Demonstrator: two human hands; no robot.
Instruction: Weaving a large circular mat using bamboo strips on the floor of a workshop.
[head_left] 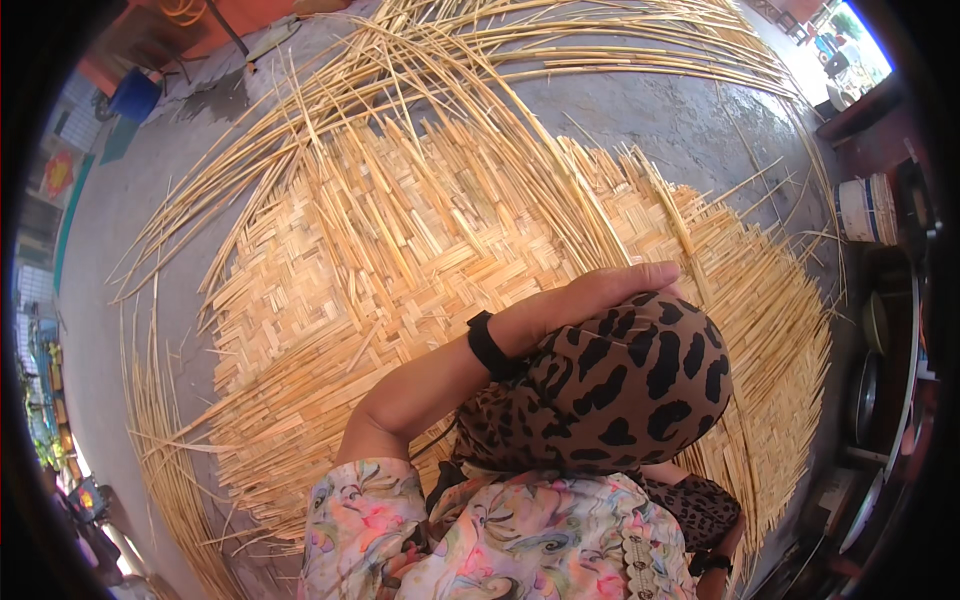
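Note:
My left hand (625, 284) lies stretched over my raised knee in brown leopard-print cloth (640, 390). Nothing shows in it, though the knee hides part of the fingers; a black band (489, 345) circles that wrist. At the lower right, beside my other leopard-print knee (700, 512), part of my right hand (736, 540) shows above a dark wristband. Its fingers are hidden. Under and around me spreads a large woven mat of split cane strips (285, 300), its edges ragged with unwoven ends. Long loose strips (545, 150) lie across its far part.
More long strips (650, 45) lie bundled on the grey floor (620, 110) at the far side, and others (175, 450) along the left. A blue tub (135, 95) stands far left. At right are a white bucket (866, 210) and dark shelving with pans.

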